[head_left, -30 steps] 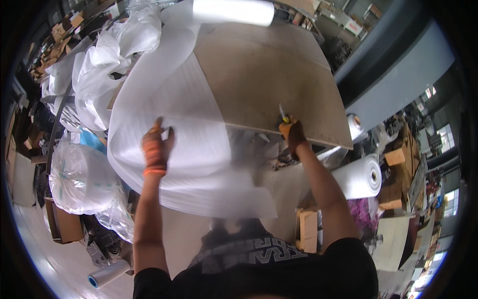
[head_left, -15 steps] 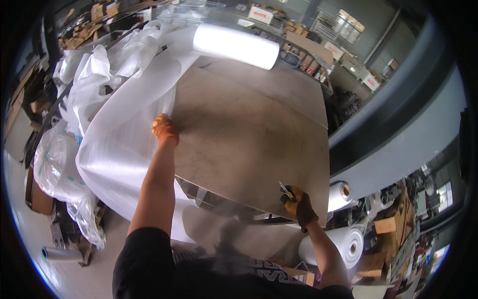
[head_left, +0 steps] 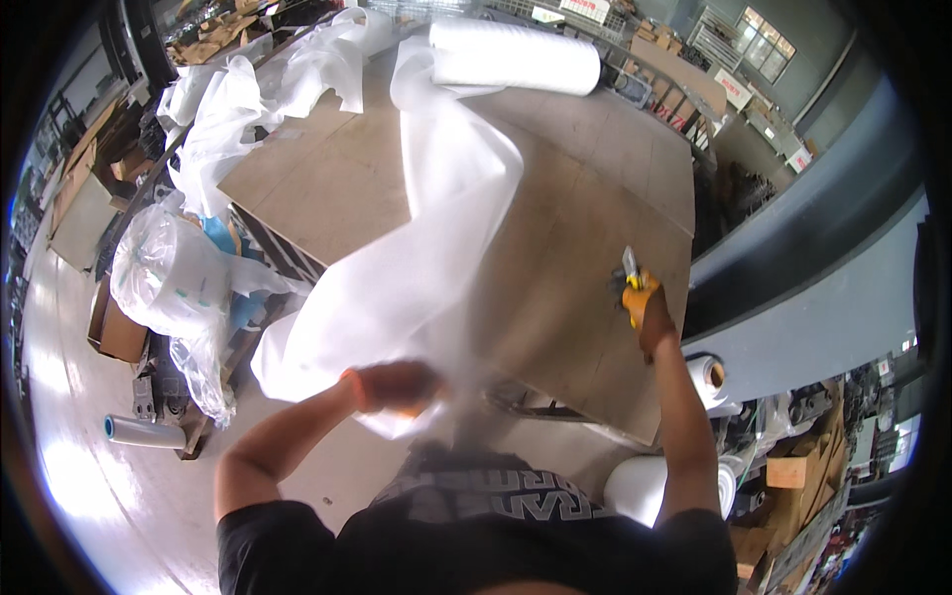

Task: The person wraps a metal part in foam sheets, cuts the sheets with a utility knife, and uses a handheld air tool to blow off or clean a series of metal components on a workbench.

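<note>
Foam sheet [head_left: 416,258], white and thin, trailed from its roll [head_left: 516,58] at twelve o'clock across the desk [head_left: 595,198]. Left hand [head_left: 392,385] gripped its near end, fingers closed; right hand [head_left: 643,302], arm extended, clasped a utility knife [head_left: 629,266].

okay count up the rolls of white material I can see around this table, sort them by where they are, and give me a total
On the table: 1, the big foam roll
On the floor at left: 1, the thin roll
Below the table's right edge: 2, the small roll and the large roll
Total: 4
</note>
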### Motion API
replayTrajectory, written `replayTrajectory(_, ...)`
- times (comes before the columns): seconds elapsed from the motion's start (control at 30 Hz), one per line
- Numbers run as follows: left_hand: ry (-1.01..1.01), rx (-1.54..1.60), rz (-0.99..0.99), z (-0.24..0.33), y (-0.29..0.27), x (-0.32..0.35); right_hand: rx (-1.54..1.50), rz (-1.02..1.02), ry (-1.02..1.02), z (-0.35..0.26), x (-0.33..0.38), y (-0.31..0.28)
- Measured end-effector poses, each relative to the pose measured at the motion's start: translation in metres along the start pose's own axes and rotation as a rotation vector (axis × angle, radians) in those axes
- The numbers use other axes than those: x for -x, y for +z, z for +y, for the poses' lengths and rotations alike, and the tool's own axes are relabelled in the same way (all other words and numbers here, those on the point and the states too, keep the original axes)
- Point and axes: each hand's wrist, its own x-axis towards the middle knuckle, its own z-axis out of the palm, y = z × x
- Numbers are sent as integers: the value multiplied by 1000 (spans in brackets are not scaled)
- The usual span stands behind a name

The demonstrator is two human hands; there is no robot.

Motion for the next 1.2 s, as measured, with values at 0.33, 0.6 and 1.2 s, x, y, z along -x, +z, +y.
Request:
replayTrajectory(0.33,-1208,55,-457,-8,205,380,-162,43,209,-12,-27,76)
replayTrajectory(0.6,-860,530,550,57,87,213,-120,176,142,-8,-105,125)
replayTrajectory(1.2,-761,-1255,722,-144,-125,17,559,725,-49,-5,-386,87)
